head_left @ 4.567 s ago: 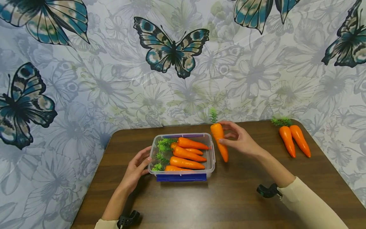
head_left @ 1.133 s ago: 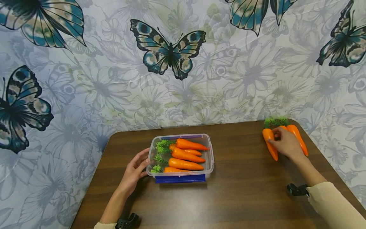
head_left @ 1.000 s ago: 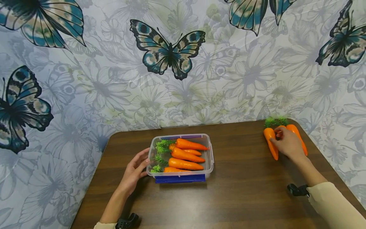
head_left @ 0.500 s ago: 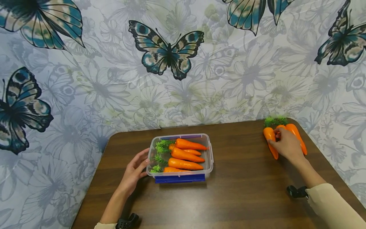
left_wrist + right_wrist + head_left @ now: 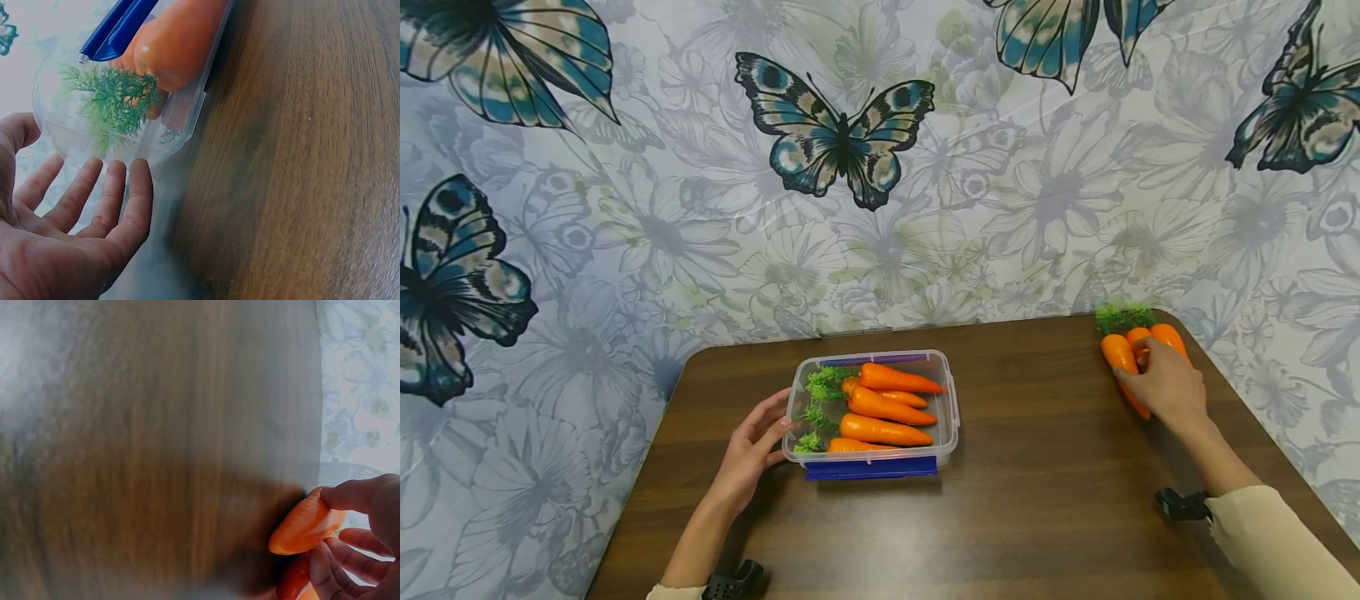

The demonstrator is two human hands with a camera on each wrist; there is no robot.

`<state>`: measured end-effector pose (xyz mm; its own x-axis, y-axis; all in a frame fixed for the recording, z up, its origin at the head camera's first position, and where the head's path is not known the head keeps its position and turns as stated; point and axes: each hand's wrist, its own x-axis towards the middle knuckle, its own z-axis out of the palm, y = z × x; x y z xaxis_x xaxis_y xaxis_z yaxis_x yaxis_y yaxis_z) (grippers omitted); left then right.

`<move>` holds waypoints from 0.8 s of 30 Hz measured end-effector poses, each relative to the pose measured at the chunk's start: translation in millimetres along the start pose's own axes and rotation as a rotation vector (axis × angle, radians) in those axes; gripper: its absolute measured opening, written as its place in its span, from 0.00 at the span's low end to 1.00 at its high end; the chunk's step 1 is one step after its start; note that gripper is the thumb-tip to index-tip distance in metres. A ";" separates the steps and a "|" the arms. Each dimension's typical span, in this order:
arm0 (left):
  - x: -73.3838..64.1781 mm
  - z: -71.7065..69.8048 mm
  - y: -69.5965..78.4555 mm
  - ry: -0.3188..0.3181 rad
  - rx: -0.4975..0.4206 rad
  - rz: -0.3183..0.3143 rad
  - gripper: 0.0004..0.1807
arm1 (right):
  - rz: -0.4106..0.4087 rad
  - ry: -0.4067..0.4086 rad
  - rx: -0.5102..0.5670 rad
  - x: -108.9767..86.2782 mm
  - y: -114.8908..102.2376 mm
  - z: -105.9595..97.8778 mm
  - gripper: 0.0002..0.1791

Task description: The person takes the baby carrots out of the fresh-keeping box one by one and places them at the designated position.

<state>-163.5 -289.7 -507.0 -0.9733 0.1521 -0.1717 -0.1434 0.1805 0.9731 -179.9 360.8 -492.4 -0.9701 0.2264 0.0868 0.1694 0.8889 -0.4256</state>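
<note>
Eight carrots (image 5: 891, 406) visible: five inside one clear box (image 5: 871, 468), three outside on one desk (image 5: 1022, 500). One left hand (image 5: 756, 437), one right hand (image 5: 1165, 387): two hands altogether. Two black wrist devices (image 5: 1182, 504), two pale sleeves (image 5: 1281, 533). Five large printed butterflies (image 5: 842, 133), counting partly visible ones.

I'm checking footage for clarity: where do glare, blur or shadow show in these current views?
Head view: mostly clear, with soft glare on the table, low in the middle; left wrist view: backdrop washed out at the left; right wrist view: table streaky with blur, pale glare at upper left, dark shadow beside the upper carrot.
</note>
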 end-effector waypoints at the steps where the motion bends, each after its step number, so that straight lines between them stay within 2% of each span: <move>1: 0.0 -0.1 -0.1 0.001 0.000 -0.001 0.30 | 0.002 0.003 0.000 -0.1 0.7 -0.1 0.33; 11: -0.8 0.5 -1.2 0.004 -0.016 -0.006 0.30 | -0.001 0.022 0.008 -0.4 1.9 2.1 0.31; 24: 0.5 1.2 -1.6 0.008 -0.024 -0.006 0.30 | -0.010 0.033 0.010 -1.8 -6.3 1.3 0.35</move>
<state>-163.6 -288.7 -508.9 -0.9739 0.1432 -0.1760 -0.1531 0.1579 0.9755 -179.5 354.2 -491.0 -0.9656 0.2305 0.1204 0.1577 0.8871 -0.4338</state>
